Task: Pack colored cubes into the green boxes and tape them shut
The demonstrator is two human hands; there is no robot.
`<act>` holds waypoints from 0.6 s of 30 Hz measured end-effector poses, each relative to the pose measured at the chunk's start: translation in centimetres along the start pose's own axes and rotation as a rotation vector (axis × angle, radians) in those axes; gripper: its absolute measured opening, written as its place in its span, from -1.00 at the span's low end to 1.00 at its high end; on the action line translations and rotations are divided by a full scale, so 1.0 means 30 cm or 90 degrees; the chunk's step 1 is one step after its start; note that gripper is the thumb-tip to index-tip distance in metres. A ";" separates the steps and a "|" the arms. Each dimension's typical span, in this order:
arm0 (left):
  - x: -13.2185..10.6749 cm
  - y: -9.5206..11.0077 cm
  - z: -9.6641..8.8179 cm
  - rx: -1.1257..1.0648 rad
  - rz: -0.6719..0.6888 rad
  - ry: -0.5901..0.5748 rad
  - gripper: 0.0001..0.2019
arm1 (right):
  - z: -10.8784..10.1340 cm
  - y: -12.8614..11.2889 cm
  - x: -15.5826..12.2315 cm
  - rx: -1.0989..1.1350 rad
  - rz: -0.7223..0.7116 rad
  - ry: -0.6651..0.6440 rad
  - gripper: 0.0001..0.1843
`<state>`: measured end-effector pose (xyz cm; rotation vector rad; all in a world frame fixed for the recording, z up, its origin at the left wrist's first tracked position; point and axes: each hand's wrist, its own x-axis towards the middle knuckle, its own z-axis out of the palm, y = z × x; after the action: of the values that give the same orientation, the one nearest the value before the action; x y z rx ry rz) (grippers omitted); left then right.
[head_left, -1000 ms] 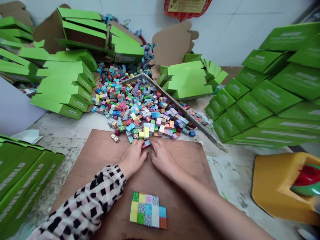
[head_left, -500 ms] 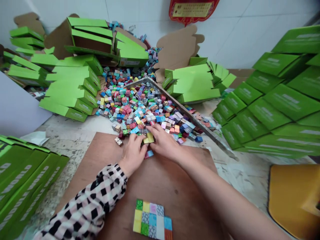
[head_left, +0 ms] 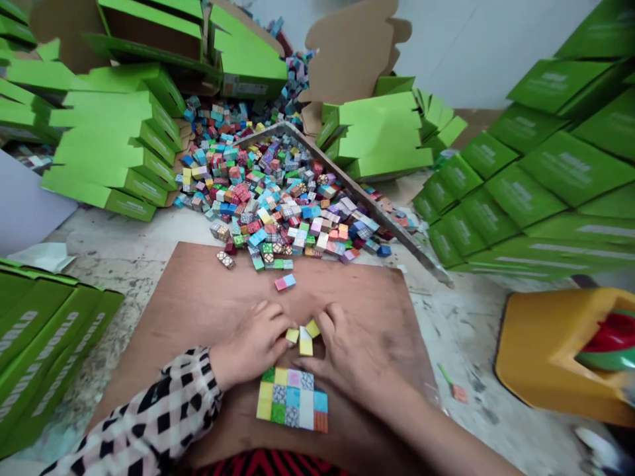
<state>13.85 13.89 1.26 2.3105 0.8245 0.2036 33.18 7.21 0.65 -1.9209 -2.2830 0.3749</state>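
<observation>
My left hand (head_left: pixel 255 340) has its thumb and forefinger closed around the edge of a yellow cube block (head_left: pixel 292 336). Facing it, my right hand (head_left: pixel 350 350) has its thumb and fingers spread apart; its fingers touch a second, tilted yellow block (head_left: pixel 313 328). Between the hands lies a yellow-and-white block (head_left: pixel 305 344). Just below them, nearer me, a flat patchwork of coloured blocks (head_left: pixel 292 398) sits on the brown board (head_left: pixel 208 284). Its squares are yellow, green, grey stone-patterned, blue, white, pink and reddish brown. A pink-and-blue block (head_left: pixel 284 282) lies farther up the board.
Beyond the board spreads a heap of small coloured blocks (head_left: pixel 268 192), crossed by an angled metal strip (head_left: pixel 367 198). Green boxes (head_left: pixel 114 152) stand behind and left, with stacked green cartons (head_left: pixel 496 205) at right. A yellow stool-like object (head_left: pixel 536 350) stands at lower right.
Both hands have come back from the heap's near edge toward me, bringing yellow blocks to just above the patchwork. The pink-and-blue block is now uncovered. The view has tilted downward.
</observation>
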 end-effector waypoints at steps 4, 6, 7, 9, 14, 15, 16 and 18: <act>-0.009 -0.006 -0.002 -0.019 -0.030 -0.011 -0.73 | -0.034 0.034 -0.006 0.058 -0.039 -0.053 -0.29; -0.009 0.000 -0.006 -0.016 -0.031 -0.019 -0.64 | -0.065 0.052 -0.001 0.098 -0.071 -0.102 -0.31; -0.008 0.004 -0.006 -0.012 -0.034 -0.024 -0.63 | -0.077 0.058 0.003 0.112 -0.088 -0.125 -0.36; -0.003 0.014 -0.003 -0.004 -0.041 -0.036 -0.62 | -0.093 0.062 0.011 0.130 -0.115 -0.159 -0.49; 0.006 0.024 0.012 -0.012 -0.040 -0.045 -0.79 | -0.090 0.065 0.024 0.108 -0.088 -0.173 -0.85; 0.005 0.022 0.013 -0.012 -0.039 -0.043 -0.79 | -0.089 0.068 0.021 0.098 -0.081 -0.168 -0.87; 0.005 0.021 0.013 -0.010 -0.036 -0.043 -0.76 | -0.090 0.071 0.016 0.089 -0.074 -0.163 -0.86; 0.003 0.018 0.011 0.000 -0.017 -0.055 -0.61 | -0.092 0.076 0.000 0.064 -0.054 -0.154 -0.83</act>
<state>14.30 13.47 1.34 2.2893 0.8114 0.0914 36.05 7.87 2.67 -1.8110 -2.4283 0.7332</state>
